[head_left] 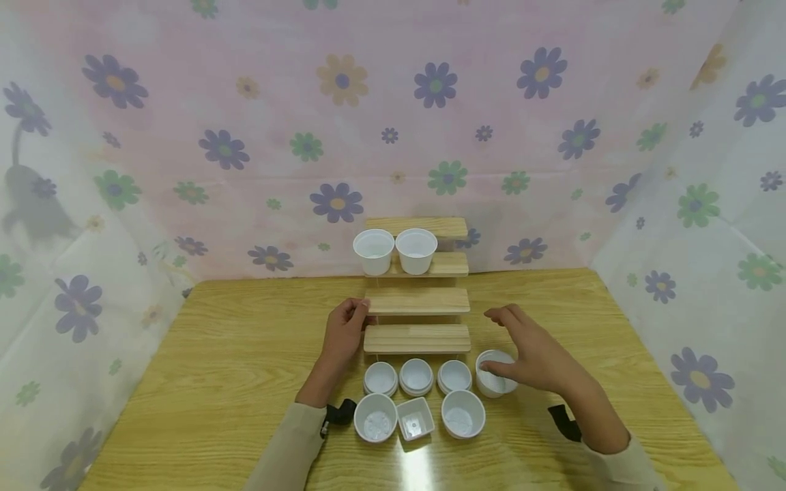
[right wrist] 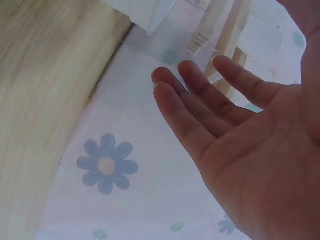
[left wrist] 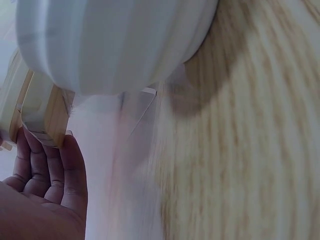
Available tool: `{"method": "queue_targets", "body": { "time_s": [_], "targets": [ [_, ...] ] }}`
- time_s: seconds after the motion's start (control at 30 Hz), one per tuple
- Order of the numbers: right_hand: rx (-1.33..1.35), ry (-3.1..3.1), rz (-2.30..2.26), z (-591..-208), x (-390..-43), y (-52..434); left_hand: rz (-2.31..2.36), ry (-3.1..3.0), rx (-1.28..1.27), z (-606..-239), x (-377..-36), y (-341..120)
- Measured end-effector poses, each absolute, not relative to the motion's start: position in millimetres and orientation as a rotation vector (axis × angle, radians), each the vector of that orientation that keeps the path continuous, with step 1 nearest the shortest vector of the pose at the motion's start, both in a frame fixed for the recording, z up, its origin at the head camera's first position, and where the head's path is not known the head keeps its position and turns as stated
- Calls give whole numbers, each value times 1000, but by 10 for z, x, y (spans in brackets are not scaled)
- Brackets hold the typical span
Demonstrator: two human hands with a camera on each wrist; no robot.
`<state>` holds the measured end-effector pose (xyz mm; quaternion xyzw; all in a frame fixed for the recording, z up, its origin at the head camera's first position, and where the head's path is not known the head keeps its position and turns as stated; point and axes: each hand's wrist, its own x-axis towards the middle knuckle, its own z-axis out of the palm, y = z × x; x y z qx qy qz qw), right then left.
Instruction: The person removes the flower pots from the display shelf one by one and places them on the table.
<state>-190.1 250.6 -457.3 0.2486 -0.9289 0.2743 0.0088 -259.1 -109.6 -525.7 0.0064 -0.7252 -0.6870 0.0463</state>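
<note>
A stepped wooden rack [head_left: 417, 301] stands at the back of the table. My left hand [head_left: 346, 327] grips the left end of one of its middle steps, thumb on top. In the left wrist view, fingers [left wrist: 73, 170] curl against the plank end [left wrist: 42, 110]. Two white cups [head_left: 374, 256] sit side by side on an upper step. To the right of the rack, my right hand [head_left: 540, 354] reaches over a white cup [head_left: 491, 386] with fingers spread, and it partly covers that cup. The palm shows nothing held in the right wrist view.
In front of the rack stand several small white pots [head_left: 416, 377]. Nearer me are two larger white cups [head_left: 376, 418] with a square white dish [head_left: 415, 419] between them. Flowered cloth [head_left: 399, 136] hangs behind and at both sides of the wood-grain table [head_left: 245, 354].
</note>
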Motion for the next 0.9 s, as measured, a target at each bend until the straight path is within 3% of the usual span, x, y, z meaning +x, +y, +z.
{"method": "queue_targets", "body": {
  "time_s": [0.9],
  "targets": [
    [751, -2612, 883, -4410, -2096, 2311, -2082, -2223, 7, -5271, -2591, -1102]
  ]
}}
